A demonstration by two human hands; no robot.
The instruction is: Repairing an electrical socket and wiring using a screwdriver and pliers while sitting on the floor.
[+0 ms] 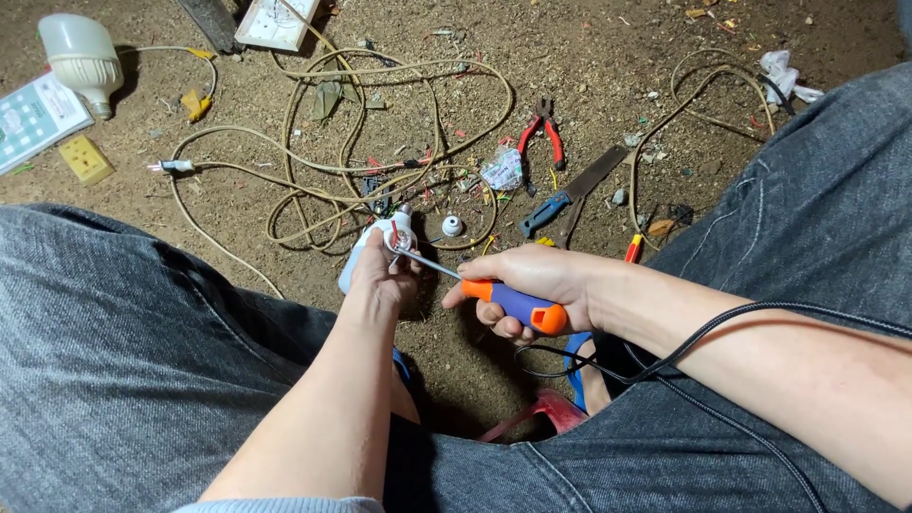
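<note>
My left hand (378, 277) grips a small white bulb-shaped part (391, 234) with red wires at its open end, held just above the dirt floor between my knees. My right hand (532, 285) is closed around a screwdriver with an orange and purple handle (518, 304). Its metal shaft (426, 263) points left, and the tip rests at the open end of the white part. A thin black cable (703, 334) runs across my right forearm.
Tangled beige cord (380, 142) covers the dirt ahead. Red-handled pliers (543, 133), a blue-handled knife (570, 193), a small white cap (452, 226), a white bulb (84, 59), a yellow socket (85, 159) and a white switch plate (275, 24) lie around. My jeans-clad legs flank both sides.
</note>
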